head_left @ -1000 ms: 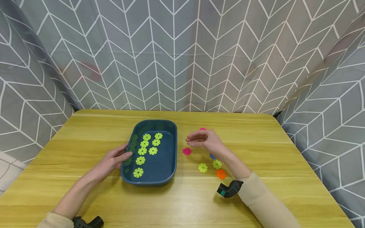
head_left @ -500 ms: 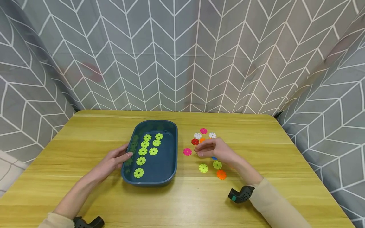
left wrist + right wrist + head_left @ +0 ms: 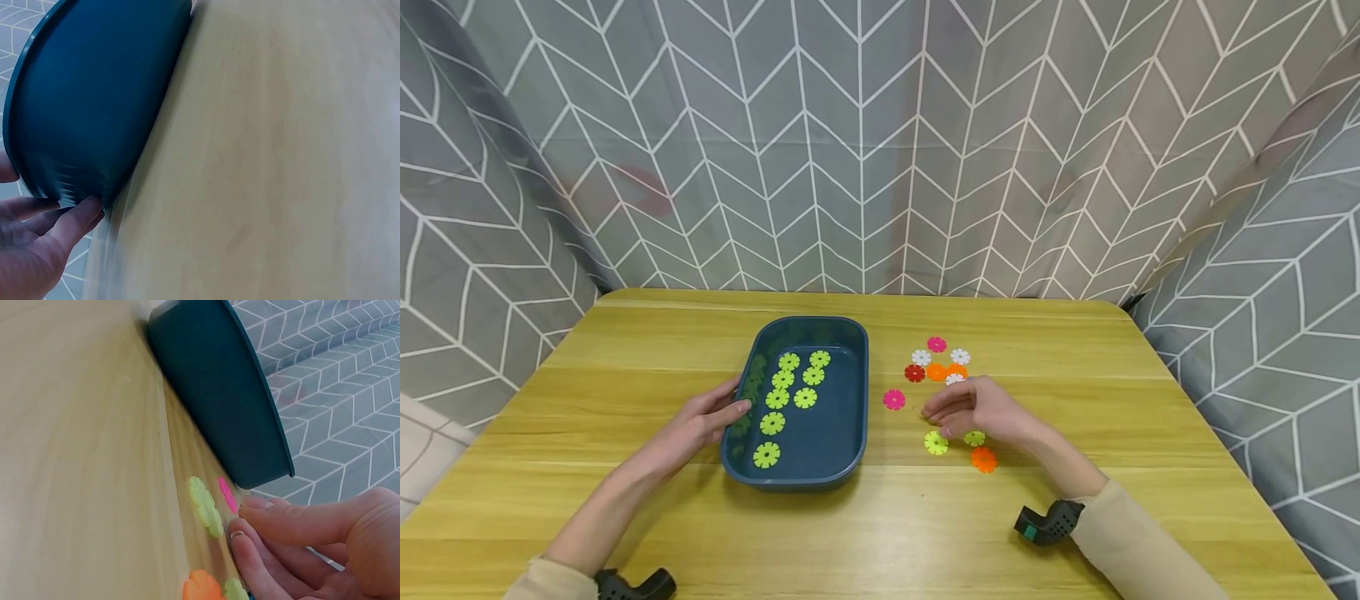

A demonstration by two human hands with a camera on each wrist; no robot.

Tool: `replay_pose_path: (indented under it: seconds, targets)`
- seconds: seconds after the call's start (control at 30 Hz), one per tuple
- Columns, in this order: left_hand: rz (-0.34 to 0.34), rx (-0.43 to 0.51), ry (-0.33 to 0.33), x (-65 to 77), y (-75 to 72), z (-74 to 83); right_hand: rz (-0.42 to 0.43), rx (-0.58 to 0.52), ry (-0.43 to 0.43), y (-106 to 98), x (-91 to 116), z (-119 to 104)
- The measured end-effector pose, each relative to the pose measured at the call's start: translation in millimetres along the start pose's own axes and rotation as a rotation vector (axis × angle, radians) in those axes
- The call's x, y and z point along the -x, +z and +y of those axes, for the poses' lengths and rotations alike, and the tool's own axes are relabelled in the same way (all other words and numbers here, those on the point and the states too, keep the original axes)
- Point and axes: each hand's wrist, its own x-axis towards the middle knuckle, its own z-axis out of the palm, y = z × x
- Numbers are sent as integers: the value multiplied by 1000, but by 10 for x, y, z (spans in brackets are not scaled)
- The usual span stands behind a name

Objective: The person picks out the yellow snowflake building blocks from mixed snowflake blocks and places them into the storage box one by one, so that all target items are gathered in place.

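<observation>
A dark blue plastic tub (image 3: 831, 433) stands left of the table's middle, with several yellow-green flower-shaped plastic discs (image 3: 772, 423) on its floor in two rough columns. My left hand (image 3: 707, 417) holds its left side, thumb over the rim and fingers against the outer wall, as the left wrist view also shows. My right hand (image 3: 976, 410), loosely bent and holding nothing visible, hovers low over loose discs on the right. Its fingertips are right beside a yellow-green disc (image 3: 936, 442). Another yellow-green disc (image 3: 974, 437) is partly hidden beneath the hand.
Beyond the right hand lie pink (image 3: 936, 344), white (image 3: 921, 357), red (image 3: 914, 373) and orange discs (image 3: 936, 372). One pink disc (image 3: 894, 400) is close to the tub's right wall; an orange disc (image 3: 983, 459) lies nearer me. Grey patterned curtains (image 3: 880, 150) surround the wooden table (image 3: 880, 542).
My right hand has moved right and toward me, away from the tub's side, uncovering the far discs and partly covering the near yellow-green ones. The left hand keeps its hold on the tub.
</observation>
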Motion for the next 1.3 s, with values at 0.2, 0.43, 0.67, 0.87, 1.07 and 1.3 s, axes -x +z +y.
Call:
replay_pose_path:
  seconds: [0.2,0.43,0.67,0.87,1.07,1.3]
  targets:
    - [2,3,5,-2,-9,1,-9,51,-52,-3,-7,43]
    - [2,-9,8,-7,-5,7,-29,176,-106,10,-14,65]
    - [-5,-4,17,-12,-16,12,-26,233,-109,28,-19,53]
    - [-4,-2,19,-12,-22,4,-18,263,-131,55,-14,38]
    - [-12,-1,12,0,-1,-15,-7,288,-133,86,9,62]
    - [-10,-3,12,6,11,-20,7,305,-129,114,22,79]
